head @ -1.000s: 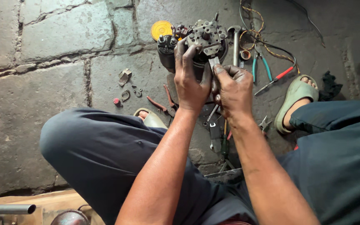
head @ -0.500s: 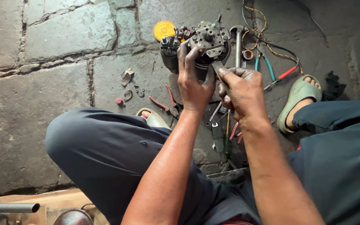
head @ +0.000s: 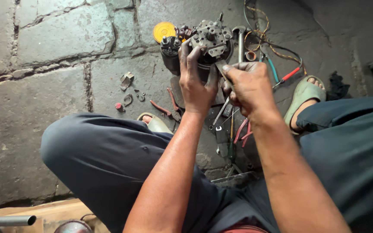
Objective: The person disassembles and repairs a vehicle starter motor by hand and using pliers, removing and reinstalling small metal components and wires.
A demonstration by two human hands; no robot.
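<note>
A dark, greasy round motor unit (head: 213,39) with terminals on top stands on the stone floor between my feet. My left hand (head: 196,82) grips its near side, fingers curled over the housing. My right hand (head: 248,85) is closed around a thin metal tool (head: 221,69) whose tip rests against the unit's right edge. Which kind of tool it is I cannot tell; most of it is hidden in my fist.
A yellow disc (head: 164,31), a hammer (head: 241,39), tangled wires (head: 269,41), red-handled pliers (head: 165,108), wrenches (head: 222,140) and small loose parts (head: 128,80) lie around the unit. My sandalled feet (head: 304,96) flank the spot. A pipe (head: 6,220) and wood lie at bottom left.
Both hands stay on the unit; my right hand has shifted slightly up and right with the tool. The view has drifted a little.
</note>
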